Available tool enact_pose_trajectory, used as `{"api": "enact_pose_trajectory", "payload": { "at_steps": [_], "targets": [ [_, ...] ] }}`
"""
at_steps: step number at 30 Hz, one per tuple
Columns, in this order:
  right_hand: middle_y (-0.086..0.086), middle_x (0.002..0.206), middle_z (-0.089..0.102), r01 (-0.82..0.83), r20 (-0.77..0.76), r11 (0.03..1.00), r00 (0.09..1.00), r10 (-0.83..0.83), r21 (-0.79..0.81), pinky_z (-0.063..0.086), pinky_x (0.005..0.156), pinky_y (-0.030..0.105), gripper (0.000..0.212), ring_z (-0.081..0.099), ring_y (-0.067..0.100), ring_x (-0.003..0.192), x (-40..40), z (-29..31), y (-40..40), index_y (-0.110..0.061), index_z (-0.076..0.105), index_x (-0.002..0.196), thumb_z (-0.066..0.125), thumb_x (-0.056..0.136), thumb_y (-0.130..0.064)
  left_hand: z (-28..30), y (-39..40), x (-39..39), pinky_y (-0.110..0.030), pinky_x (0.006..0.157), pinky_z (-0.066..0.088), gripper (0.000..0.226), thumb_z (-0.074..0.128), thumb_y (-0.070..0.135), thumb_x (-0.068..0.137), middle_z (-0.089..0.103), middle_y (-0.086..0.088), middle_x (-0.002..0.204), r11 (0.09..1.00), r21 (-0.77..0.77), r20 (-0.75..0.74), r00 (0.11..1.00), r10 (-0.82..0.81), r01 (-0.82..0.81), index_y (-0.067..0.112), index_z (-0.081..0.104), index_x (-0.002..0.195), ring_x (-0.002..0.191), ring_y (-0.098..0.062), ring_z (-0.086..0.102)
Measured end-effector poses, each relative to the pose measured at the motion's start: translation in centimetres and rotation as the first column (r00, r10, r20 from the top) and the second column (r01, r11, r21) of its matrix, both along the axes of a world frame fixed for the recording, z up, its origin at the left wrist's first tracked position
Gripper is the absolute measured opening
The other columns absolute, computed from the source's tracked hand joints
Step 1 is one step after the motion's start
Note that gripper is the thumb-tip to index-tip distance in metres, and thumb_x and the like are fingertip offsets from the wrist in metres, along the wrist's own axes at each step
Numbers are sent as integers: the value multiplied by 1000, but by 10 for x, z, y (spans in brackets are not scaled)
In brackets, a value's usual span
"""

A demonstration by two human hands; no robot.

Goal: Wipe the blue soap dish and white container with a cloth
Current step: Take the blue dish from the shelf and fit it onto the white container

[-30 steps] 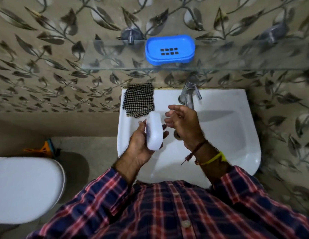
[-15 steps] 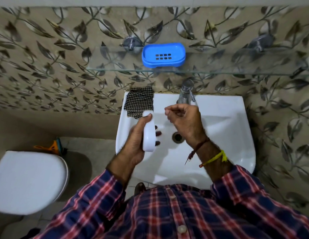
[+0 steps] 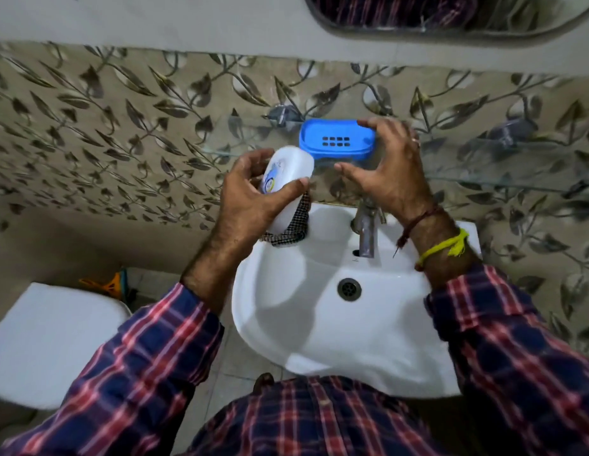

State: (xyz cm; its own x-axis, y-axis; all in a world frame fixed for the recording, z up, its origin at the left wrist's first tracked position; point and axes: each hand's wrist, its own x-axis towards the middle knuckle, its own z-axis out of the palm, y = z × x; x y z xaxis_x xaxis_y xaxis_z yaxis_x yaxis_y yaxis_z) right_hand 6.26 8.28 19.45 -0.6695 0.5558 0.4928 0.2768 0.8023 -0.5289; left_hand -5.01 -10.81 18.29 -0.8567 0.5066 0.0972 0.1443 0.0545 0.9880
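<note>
The white container (image 3: 288,174) is a rounded oblong tub with a blue and yellow label too blurred to read; the left hand (image 3: 253,199) grips it, tilted, above the sink's (image 3: 319,340) back left corner. The blue soap dish (image 3: 335,143), with slotted holes in its top, sits on the glass shelf (image 3: 483,166). The right hand (image 3: 385,166) spreads open around its right end. The checked cloth (image 3: 298,225) lies on the sink rim.

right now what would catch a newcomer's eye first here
The blue soap dish on the glass shelf, with the right hand spread around its right end. Just left of it, the left hand grips the white container above the checked cloth on the sink rim.
</note>
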Motion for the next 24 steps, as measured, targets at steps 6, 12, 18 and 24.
{"api": "enact_pose_trajectory", "payload": {
  "at_steps": [6, 12, 18, 24],
  "targets": [
    [15, 148, 44, -134, 290, 989, 946, 147, -63, 29, 118, 37, 95, 39, 28, 139, -20, 2, 36, -5, 44, 144, 89, 67, -39, 19, 21, -22, -32, 94, 59, 68, 94, 15, 68, 72, -9, 121, 998, 11, -125, 990, -60, 62, 4, 61, 127, 106, -17, 70],
    [15, 134, 57, -145, 181, 986, 971, 158, -84, 39, 108, 31, 86, 52, 28, 125, -24, 1, 35, -5, 56, 133, 92, 62, -36, 21, 35, -36, -43, 99, 57, 70, 93, 15, 70, 70, -11, 126, 995, 3, -166, 982, -94, 96, 6, 59, 130, 116, -24, 68],
    [14, 124, 57, -180, -123, 936, 981, 149, -303, 46, 103, 20, 72, 58, 16, 113, -7, 5, 10, -5, 60, 124, 93, 63, -23, 24, 37, -44, -23, 94, 56, 68, 92, 15, 73, 70, -7, 126, 993, 36, -171, 979, -108, 116, 8, 59, 132, 115, -16, 67],
    [10, 123, 62, -426, -551, 665, 834, 26, -613, 54, 93, 32, 73, 63, 15, 109, 28, 20, -23, -10, 48, 130, 84, 67, -8, 44, 33, -38, -25, 78, 57, 57, 76, 22, 78, 78, -4, 107, 946, 218, -36, 971, -236, 238, 11, 60, 131, 94, -13, 72]
  ]
}}
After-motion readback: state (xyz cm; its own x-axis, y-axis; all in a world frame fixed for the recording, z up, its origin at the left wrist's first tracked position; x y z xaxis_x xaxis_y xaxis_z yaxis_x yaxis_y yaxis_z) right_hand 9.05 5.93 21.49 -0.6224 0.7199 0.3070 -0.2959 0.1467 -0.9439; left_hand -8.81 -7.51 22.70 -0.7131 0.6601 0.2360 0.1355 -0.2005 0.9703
